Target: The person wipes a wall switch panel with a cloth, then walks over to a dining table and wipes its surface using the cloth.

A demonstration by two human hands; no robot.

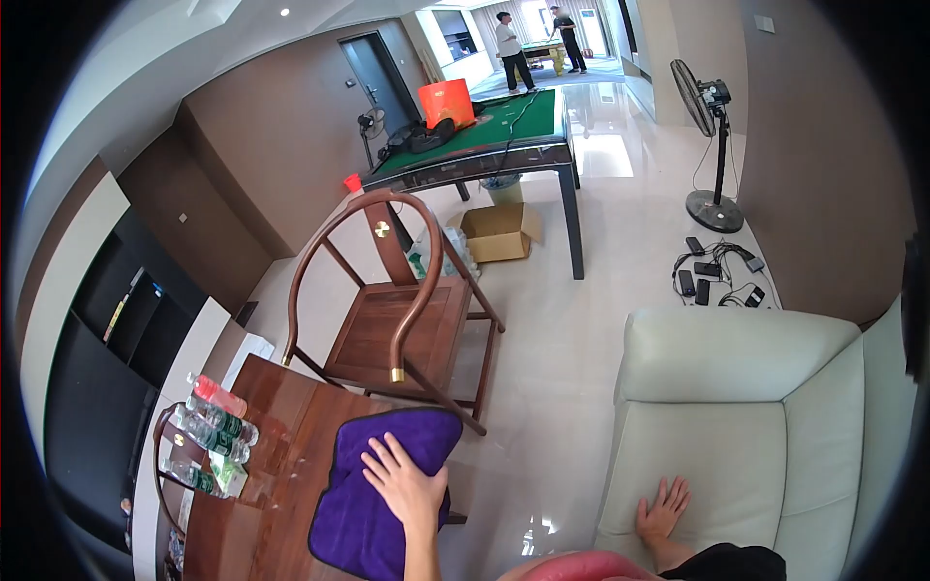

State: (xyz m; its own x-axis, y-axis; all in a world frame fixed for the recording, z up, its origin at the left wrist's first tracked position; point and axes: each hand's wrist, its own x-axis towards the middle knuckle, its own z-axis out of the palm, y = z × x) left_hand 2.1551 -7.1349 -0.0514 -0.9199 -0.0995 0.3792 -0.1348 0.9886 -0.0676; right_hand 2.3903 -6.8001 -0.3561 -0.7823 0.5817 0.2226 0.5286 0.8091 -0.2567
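Note:
My left hand [405,484] lies palm down with spread fingers on a purple cloth [354,484]. The cloth has a dark edge and is spread on the corner of a brown wooden table [262,397]. On the pale leather sofa [712,436], the fingers of my right hand [664,511] are stretched out flat on the seat, holding nothing. Several plastic bottles [213,426], one with a pink-red drink [219,397], stand at the table's left side near a small green-and-white pack [228,474].
A wooden armchair [402,329] stands just beyond the table. Farther back are a green-topped game table [513,121], a cardboard box [499,232] and a standing fan [717,145]. Cables and black adapters [707,271] lie on the floor. Two people [511,48] stand far off.

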